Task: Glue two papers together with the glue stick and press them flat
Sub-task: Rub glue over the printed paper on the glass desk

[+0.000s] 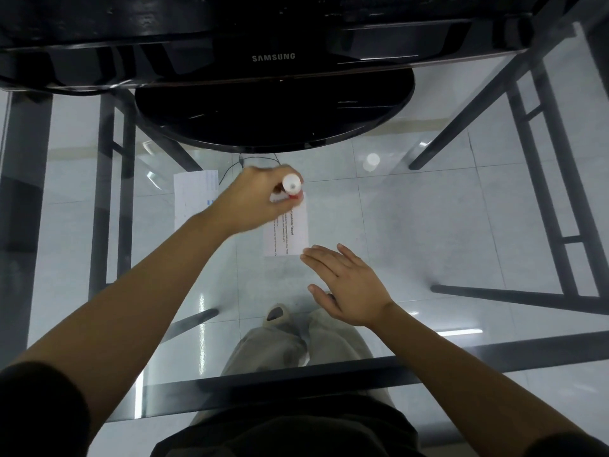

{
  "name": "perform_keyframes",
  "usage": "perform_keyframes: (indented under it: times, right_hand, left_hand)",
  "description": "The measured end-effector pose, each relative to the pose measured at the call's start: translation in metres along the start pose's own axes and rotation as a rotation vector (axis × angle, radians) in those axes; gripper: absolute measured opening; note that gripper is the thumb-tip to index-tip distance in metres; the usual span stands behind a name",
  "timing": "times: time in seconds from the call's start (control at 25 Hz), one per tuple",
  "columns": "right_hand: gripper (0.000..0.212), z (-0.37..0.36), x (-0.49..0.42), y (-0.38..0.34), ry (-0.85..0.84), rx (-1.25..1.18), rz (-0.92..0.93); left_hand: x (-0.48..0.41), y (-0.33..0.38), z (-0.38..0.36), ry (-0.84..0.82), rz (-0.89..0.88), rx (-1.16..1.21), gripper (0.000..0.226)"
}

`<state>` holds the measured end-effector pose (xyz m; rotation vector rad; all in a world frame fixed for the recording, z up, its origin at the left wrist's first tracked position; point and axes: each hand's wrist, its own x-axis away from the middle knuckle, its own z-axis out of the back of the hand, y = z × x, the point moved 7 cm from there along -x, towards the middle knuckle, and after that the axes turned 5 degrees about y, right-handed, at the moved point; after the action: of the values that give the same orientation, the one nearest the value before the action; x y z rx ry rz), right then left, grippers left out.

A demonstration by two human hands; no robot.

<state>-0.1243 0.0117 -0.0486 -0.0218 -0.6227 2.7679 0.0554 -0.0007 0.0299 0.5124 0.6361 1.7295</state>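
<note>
Left hand (253,199) closed around a white glue stick with red band (292,187), upright over the 12 o'clock end of a small white printed paper (290,232) on the clear glass table (412,225) — right hand (342,285) open, flat, fingertips touching the paper's 5 o'clock corner; second white paper (194,196) at 10 o'clock, under the black Samsung monitor (273,57)

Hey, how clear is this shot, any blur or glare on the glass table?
Head view: the left hand gripping the white glue stick is motion-blurred; the right hand looks sharp; the clear glass tabletop carries streaky light reflections; wide-angle distortion bows the black Samsung monitor.
</note>
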Motion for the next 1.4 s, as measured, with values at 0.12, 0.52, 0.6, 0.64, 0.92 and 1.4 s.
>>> perform_keyframes:
  times: [0.12,0.52,0.6,0.64,0.92,1.4]
  right_hand:
    - [0.052,0.002,0.000,0.000,0.010,-0.006,-0.001]
    - [0.050,0.004,0.000,-0.001,0.033,0.012,0.007]
    - [0.050,0.004,-0.001,-0.001,0.025,0.007,0.006]
    - [0.050,0.003,-0.001,-0.001,0.021,0.002,0.004]
    - [0.050,0.004,0.000,-0.001,0.022,0.018,0.005]
    - [0.049,0.006,0.000,-0.001,0.012,-0.011,-0.005]
  left_hand:
    - [-0.002,-0.008,0.011,0.076,0.061,0.043,0.022]
    - [0.030,-0.021,0.024,0.143,0.058,-0.010,0.020]
    - [0.039,-0.011,0.015,0.090,0.013,0.053,0.022]
    - [0.048,-0.002,0.004,0.020,-0.011,0.074,0.024]
    - [0.053,-0.026,0.020,0.103,0.100,0.028,0.022]
    - [0.074,-0.037,0.013,0.166,0.336,0.325,0.025]
